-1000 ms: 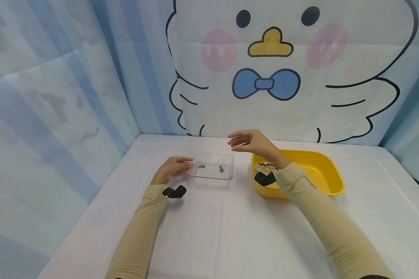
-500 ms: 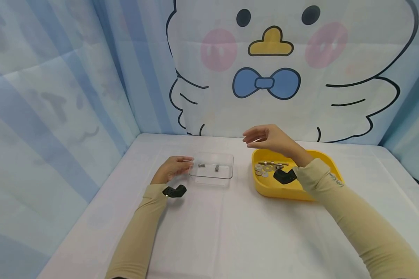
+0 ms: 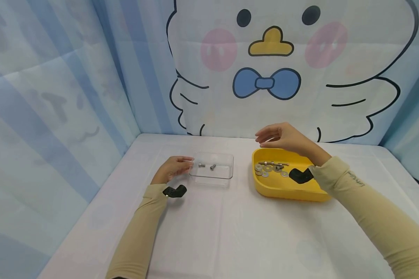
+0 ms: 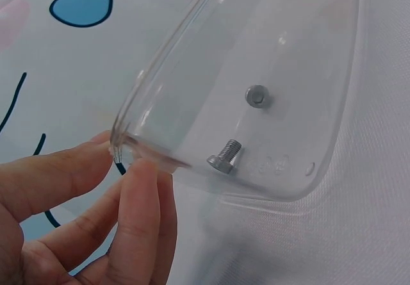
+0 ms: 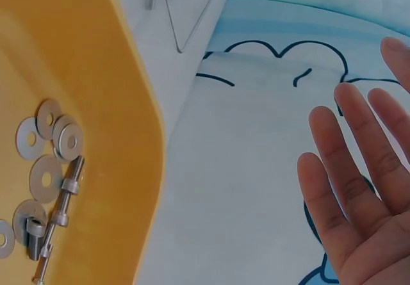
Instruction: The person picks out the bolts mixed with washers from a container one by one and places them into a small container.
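I've got the left hand (image 3: 172, 167) at the clear tray (image 3: 212, 170), fingertips (image 4: 138, 189) pinching its near-left rim; from the left wrist view, thumb and fingers are closed on that corner edge. Two screws (image 3: 207, 166) lie inside the tray, close together: one (image 4: 224, 155) on its side near the pinched corner, the other (image 4: 257, 95) a bit farther in. The tray sits on the white table (image 3: 209, 232), and the left wrist view shows its wall lifted toward the hand, though I can't tell how far it tips.

To the right of the tray, well apart from it, stands the yellow bin (image 3: 290, 190). My right hand (image 3: 286, 138) hovers above the bin's far-left corner, fingers loose and spread, holding nothing; the right wrist view shows an open palm (image 5: 359, 189) against the backdrop. Inside the bin, at the end nearest the tray, I see a cluster of washers (image 5: 48, 150) and a long bolt (image 5: 57, 214) lying among them.

Each wrist carries a black camera mount (image 3: 174, 191), the left one just short of the tray.
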The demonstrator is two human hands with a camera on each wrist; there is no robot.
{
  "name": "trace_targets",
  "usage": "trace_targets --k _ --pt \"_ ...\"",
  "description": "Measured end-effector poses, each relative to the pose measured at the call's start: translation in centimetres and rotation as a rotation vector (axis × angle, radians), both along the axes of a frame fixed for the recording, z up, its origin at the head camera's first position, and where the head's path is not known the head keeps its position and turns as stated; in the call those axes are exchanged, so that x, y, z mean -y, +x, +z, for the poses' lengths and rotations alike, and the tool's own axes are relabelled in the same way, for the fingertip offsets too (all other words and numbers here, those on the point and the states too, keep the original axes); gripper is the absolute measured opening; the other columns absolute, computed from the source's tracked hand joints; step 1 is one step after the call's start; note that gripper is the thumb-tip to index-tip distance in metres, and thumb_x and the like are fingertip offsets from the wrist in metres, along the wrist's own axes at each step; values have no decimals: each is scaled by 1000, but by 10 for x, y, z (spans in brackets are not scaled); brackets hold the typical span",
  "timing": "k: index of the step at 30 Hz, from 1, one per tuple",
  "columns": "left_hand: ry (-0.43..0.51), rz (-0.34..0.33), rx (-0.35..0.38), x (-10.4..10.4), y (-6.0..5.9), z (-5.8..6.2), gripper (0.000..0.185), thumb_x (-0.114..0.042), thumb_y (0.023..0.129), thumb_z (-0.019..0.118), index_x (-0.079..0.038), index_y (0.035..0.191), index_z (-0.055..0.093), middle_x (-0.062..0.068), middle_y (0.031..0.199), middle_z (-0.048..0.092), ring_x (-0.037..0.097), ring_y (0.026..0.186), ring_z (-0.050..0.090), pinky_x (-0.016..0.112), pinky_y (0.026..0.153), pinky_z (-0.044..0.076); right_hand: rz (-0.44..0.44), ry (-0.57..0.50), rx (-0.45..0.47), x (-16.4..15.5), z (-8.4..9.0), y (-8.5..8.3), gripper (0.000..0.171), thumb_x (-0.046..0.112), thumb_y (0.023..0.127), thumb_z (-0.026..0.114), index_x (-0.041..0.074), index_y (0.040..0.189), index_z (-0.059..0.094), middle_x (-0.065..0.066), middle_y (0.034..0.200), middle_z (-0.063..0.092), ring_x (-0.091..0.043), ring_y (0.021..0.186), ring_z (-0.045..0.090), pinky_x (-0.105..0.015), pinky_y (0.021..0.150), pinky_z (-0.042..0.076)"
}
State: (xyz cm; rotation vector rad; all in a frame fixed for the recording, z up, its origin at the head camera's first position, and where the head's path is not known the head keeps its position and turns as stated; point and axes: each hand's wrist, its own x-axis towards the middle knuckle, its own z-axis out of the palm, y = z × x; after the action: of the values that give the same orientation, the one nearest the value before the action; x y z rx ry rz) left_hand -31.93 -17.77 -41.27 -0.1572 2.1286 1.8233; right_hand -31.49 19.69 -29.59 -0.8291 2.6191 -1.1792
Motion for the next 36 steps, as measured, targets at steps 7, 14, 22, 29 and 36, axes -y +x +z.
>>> trace_targets --k 7,14,22,29,36 --pt "-2 7 7 -1 0 1 43 -7 90 61 3 132 51 0 99 61 3 74 58 12 64 51 -19 30 27 -15 -6 -3 40 21 87 68 3 122 59 -16 116 65 -20 104 64 -28 90 53" --pt "-4 3 4 0 0 0 44 -7 91 61 3 132 51 1 101 61 2 74 58 12 65 51 -41 50 54 -27 -15 -5 38 20 87 68 2 120 61 -21 117 64 -23 104 64 -27 87 54" --pt "-6 -1 7 1 0 1 43 -6 91 59 3 132 50 3 104 61 2 74 58 12 65 51 -46 102 89 -39 -31 -13 35 18 87 68 -2 115 63 -23 118 63 -29 106 62 -30 87 55" --pt "-7 2 17 0 -1 1 44 -8 91 61 2 132 50 4 108 60 3 76 58 12 66 51 -43 176 67 -47 -45 -22 29 15 85 70 -1 109 66 -21 111 66 -25 100 64 -33 88 54" --pt "-10 0 12 0 0 2 44 -7 91 61 3 133 50 5 108 60 3 76 58 12 66 51 -30 219 61 -55 -58 -29 25 12 84 70 -2 105 67 -20 106 68 -26 96 65 -33 86 55"
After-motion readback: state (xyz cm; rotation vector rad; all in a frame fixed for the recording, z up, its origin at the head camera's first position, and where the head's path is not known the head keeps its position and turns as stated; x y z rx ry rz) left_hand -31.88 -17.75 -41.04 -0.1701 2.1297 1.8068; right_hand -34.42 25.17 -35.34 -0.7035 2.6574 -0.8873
